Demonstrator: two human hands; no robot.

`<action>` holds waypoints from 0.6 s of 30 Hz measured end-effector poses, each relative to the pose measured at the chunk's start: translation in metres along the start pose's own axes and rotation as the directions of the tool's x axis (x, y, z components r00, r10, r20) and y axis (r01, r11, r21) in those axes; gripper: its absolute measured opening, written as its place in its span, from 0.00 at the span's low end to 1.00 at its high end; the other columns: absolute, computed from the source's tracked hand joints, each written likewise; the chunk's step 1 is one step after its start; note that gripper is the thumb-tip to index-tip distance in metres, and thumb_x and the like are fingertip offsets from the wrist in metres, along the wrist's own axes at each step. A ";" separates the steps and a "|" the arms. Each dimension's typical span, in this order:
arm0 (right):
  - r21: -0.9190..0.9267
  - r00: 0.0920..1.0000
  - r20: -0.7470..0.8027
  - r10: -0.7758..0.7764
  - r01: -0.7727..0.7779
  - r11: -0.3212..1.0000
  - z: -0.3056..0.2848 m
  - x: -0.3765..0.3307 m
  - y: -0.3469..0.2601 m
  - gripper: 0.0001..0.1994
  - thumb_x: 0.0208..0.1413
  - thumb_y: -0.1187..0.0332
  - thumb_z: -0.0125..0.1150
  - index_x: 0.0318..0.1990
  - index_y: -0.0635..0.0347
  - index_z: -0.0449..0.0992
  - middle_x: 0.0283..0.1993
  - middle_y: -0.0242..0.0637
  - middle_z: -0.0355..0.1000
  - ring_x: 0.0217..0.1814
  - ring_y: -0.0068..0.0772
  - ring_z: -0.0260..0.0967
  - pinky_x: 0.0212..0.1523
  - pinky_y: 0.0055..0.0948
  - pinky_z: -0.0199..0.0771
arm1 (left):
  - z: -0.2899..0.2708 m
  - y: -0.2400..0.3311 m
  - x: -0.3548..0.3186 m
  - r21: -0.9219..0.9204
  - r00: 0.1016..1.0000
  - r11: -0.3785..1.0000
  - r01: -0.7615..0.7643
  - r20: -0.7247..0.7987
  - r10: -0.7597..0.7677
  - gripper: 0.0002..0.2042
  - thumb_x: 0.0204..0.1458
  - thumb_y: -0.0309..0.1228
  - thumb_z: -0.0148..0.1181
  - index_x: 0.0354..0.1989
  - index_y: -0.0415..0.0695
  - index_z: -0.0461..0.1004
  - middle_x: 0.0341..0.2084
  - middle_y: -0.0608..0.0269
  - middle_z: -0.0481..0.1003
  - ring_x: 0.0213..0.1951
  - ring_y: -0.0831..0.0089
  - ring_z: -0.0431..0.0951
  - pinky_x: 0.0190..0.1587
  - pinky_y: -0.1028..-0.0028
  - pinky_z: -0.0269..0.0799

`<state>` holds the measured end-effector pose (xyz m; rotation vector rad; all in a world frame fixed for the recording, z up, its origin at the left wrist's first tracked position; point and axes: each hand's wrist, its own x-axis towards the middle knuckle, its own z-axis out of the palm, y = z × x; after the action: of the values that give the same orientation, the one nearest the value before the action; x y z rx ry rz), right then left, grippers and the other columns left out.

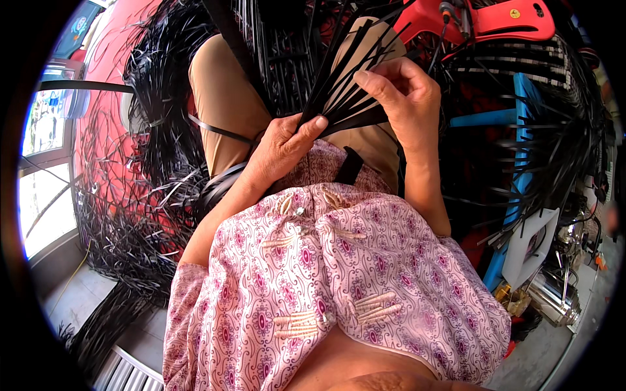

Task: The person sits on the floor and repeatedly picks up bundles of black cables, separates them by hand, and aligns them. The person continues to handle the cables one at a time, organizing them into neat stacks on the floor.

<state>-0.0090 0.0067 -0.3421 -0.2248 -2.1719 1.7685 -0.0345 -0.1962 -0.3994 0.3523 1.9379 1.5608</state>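
My left hand (287, 144) is closed around the gathered lower end of a bundle of flat black strips (339, 101), its thumb pressed on top. From there the strips fan out upward over my knees. Beside the fan, on its right, my right hand (411, 94) is raised with curled fingers, thumb and forefinger drawn together in a pinch. Strips run right by those fingertips; whether one is caught between them I cannot make out. A short, wide black piece (349, 166) lies on my lap below the bundle.
Tangled heaps of black strips (169, 124) cover the red floor (107, 124) at left. At the upper right stands a red plastic stool (508, 23) with a tool on it. A blue frame (520, 130), more strips and a metal flask (554, 296) are at right.
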 end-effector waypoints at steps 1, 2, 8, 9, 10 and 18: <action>0.048 0.999 0.026 0.031 -0.032 0.998 0.000 0.000 0.000 0.08 0.50 0.70 0.69 0.29 0.63 0.76 0.25 0.25 0.72 0.27 0.10 0.64 0.29 0.13 0.64 | 0.000 -0.002 0.000 0.004 1.000 1.000 0.001 0.000 -0.001 0.25 0.60 0.50 0.52 0.24 0.37 0.69 0.14 0.72 0.61 0.22 0.84 0.57 0.22 0.76 0.57; 0.115 0.997 0.025 0.079 -0.082 0.990 0.000 0.001 0.003 0.05 0.50 0.73 0.67 0.29 0.63 0.77 0.26 0.25 0.73 0.28 0.10 0.63 0.30 0.12 0.63 | 0.001 -0.003 0.000 0.008 1.000 1.000 0.002 -0.001 -0.002 0.25 0.60 0.50 0.52 0.24 0.36 0.69 0.14 0.72 0.61 0.22 0.84 0.57 0.22 0.76 0.57; 0.240 0.980 0.012 0.198 -0.195 0.951 -0.002 0.001 0.017 0.04 0.51 0.74 0.62 0.34 0.62 0.80 0.29 0.26 0.74 0.29 0.14 0.66 0.33 0.16 0.65 | 0.000 -0.004 0.002 0.060 1.000 0.998 -0.022 0.010 0.021 0.27 0.59 0.53 0.51 0.24 0.36 0.68 0.14 0.69 0.60 0.22 0.83 0.58 0.23 0.74 0.59; 0.230 0.976 0.014 0.216 -0.213 0.950 -0.003 0.001 0.019 0.05 0.51 0.73 0.62 0.35 0.62 0.80 0.29 0.27 0.74 0.29 0.14 0.66 0.33 0.17 0.66 | 0.000 -0.004 0.002 0.057 1.000 0.998 -0.017 0.012 0.016 0.27 0.59 0.53 0.51 0.24 0.36 0.68 0.13 0.68 0.60 0.21 0.82 0.58 0.23 0.74 0.59; 0.233 0.975 0.018 0.220 -0.218 0.948 -0.003 0.001 0.019 0.05 0.51 0.73 0.62 0.35 0.62 0.80 0.30 0.27 0.74 0.30 0.14 0.66 0.33 0.17 0.66 | 0.000 -0.006 0.003 0.053 1.000 0.998 -0.014 0.014 0.013 0.27 0.59 0.53 0.51 0.24 0.35 0.68 0.13 0.68 0.60 0.21 0.82 0.58 0.23 0.74 0.59; 0.332 0.983 0.053 0.179 -0.186 0.925 0.000 -0.001 0.013 0.05 0.50 0.72 0.64 0.34 0.62 0.80 0.29 0.27 0.74 0.28 0.15 0.64 0.34 0.16 0.64 | 0.000 -0.007 0.003 0.074 1.000 0.997 -0.008 0.021 0.006 0.25 0.60 0.51 0.51 0.24 0.38 0.68 0.14 0.70 0.60 0.21 0.83 0.57 0.22 0.76 0.58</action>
<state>-0.0089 0.0096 -0.3548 -0.3332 -1.8714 2.2196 -0.0359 -0.1959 -0.4066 0.4051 1.9841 1.4874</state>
